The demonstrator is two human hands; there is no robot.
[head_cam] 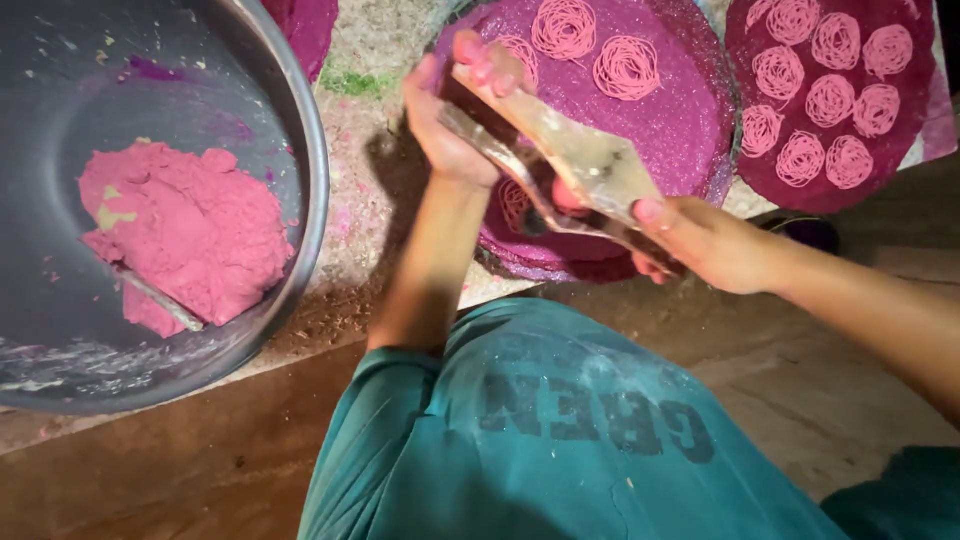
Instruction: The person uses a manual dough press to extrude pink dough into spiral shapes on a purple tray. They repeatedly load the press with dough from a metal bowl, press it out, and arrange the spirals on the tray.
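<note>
I see a two-armed metal press (575, 165) held over the centre-top of the frame, its long axis running diagonally from upper left down to lower right. The broad flat arm faces up, dusted pale; a second, narrower arm lies beneath it.

My left hand (455, 115) is wrapped tight around the upper-left ends of both arms, fingers curled over the top. My right hand (700, 240) is clamped on the lower-right ends, thumb on the upper arm. The press body thus sits between the two grips — a bit of pink dough (568, 198) shows in the gap between the arms, near the right hand.

Below the press lies a round purple mat (680, 120), carrying pink coiled noodle rounds (627, 68) along its top part. A second purple mat (900, 150) in the upper right holds more coils, close-set but mostly apart.

At the left, a large grey metal basin (310, 200) holds a mound of pink dough (185, 230) — a utensil handle lies at the mound's lower edge.
</note>
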